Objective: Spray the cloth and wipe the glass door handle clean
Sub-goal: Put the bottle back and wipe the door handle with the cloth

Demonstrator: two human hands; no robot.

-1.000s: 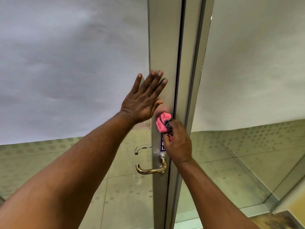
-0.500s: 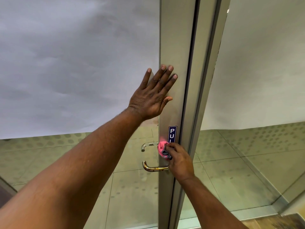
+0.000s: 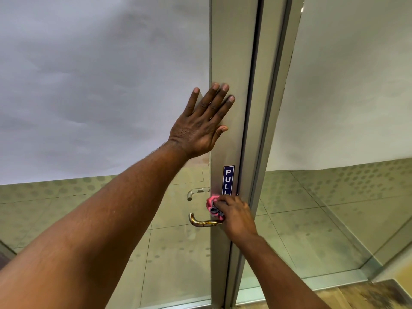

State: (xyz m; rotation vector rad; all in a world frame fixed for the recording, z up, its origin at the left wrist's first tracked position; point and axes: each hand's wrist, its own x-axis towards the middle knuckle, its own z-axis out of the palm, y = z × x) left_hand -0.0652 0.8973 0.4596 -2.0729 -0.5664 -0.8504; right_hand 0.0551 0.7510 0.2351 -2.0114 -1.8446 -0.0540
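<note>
Bracing the door: left hand (image 3: 201,128) is flat and spread, fingers splayed, palm across the seam between the frosted glass panel (image 3: 100,81) and the metal door frame (image 3: 231,63), fingertips on the frame. Right hand (image 3: 236,216) is closed around a bunched pink cloth (image 3: 211,205) with a bit of grey in it, pressing it against the frame right at the root of the brass door handle (image 3: 202,222). Cloth touches the frame just below the blue PULL sticker (image 3: 228,180), whose bottom edge the hand partly hides. Handle lever sticks out to the left, horizontal, tip curled toward the camera; visible part looks tarnished. Second handle (image 3: 197,192), silver, shows through the clear lower glass, just above the brass one. Neighbouring glass panel (image 3: 345,108) to the right, tiled floor (image 3: 301,230) seen through it.
</note>
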